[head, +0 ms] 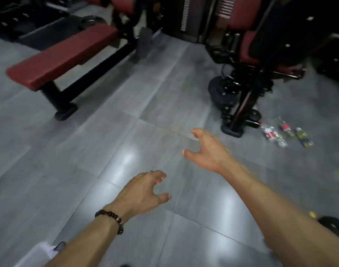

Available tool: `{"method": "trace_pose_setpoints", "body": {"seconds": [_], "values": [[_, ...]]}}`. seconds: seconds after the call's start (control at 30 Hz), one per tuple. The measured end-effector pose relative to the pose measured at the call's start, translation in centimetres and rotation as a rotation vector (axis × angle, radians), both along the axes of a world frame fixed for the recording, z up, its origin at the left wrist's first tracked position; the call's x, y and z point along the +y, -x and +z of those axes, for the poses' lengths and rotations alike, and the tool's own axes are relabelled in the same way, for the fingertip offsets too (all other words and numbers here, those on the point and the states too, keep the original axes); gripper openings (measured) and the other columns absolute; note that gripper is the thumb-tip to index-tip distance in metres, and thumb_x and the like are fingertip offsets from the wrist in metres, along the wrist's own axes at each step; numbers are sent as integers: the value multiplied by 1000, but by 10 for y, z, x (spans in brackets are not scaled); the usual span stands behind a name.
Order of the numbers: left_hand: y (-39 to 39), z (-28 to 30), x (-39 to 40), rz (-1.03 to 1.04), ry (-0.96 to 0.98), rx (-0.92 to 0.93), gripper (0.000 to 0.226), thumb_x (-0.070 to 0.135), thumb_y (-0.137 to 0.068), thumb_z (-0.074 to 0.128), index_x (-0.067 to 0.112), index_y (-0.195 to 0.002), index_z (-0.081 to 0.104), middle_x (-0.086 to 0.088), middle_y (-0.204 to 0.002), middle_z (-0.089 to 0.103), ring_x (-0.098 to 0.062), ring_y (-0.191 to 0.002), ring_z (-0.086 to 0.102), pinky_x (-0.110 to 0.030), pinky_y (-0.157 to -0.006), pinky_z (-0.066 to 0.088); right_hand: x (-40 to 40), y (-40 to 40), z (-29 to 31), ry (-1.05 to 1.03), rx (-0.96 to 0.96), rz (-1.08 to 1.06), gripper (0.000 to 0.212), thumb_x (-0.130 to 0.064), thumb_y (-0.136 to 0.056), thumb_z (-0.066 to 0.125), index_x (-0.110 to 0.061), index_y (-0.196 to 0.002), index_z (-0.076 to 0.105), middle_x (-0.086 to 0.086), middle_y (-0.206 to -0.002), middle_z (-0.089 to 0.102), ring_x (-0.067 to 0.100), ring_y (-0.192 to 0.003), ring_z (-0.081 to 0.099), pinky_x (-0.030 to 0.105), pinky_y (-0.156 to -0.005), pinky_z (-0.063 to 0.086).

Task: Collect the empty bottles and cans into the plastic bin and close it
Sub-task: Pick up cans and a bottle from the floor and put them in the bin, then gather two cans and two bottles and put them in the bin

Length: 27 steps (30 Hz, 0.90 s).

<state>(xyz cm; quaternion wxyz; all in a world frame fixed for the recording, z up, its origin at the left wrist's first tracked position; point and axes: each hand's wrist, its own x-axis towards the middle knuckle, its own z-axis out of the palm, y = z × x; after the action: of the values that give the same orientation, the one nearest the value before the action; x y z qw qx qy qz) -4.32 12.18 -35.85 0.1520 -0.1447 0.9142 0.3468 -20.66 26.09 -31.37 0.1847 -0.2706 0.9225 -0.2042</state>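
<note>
A small cluster of empty bottles and cans (pixel 286 134) lies on the grey floor (pixel 126 151), ahead and to the right of both hands, just beside the black foot of a weight machine (pixel 241 97). The right hand (pixel 209 151) is plainly the nearer one; the cluster sits beyond its fingertips and off to the right, well apart from it, with bare floor between. The left hand (pixel 143 191) hangs lower and further left, with a beaded bracelet (pixel 111 220) on its wrist. Neither grip holds anything: both hands are spread, fingers loosely curled, palms down over the floor.

The pieces look as if they lie flat with their long axes running roughly away from the viewer and slightly rightward, though blur makes it hard to count them or tell bottle from can. The machine's base and upright stand close on their left side, so a reach probably has to come from the open floor in front rather than across the frame. A red padded bench (pixel 62 54) stands far to the left, out of the way. No plastic bin can be made out; a pale object (pixel 39 253) at the bottom left edge is too cropped to name.
</note>
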Motion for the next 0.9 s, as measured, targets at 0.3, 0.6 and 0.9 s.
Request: {"method": "trace_pose_setpoints", "body": {"seconds": [0.3,0.6,0.9], "values": [[147,20,129,-462,0,-13,65,52,-81,64,28,-138,44,11,-132,55,-6,-118,51,-23,-97,42,194,64,7,4,-23,-469,73,-47,-84,64,-20,-145,33,1,-145,42,22,-132,41,35,-103,37],[247,-15,281,-897,-11,-98,65,48,-83,66,25,-139,44,6,-134,54,-8,-121,51,-25,-100,42,360,59,-35,38,-127,-960,73,-49,-80,66,-22,-141,38,1,-135,48,25,-122,50,43,-99,44],[282,-138,472,-1141,4,-196,64,45,-80,70,23,-136,48,5,-132,56,-10,-120,53,-27,-101,43,532,27,-171,18,-283,-1222,70,-47,-76,70,-20,-135,45,6,-126,53,27,-118,52,38,-96,43]]}}
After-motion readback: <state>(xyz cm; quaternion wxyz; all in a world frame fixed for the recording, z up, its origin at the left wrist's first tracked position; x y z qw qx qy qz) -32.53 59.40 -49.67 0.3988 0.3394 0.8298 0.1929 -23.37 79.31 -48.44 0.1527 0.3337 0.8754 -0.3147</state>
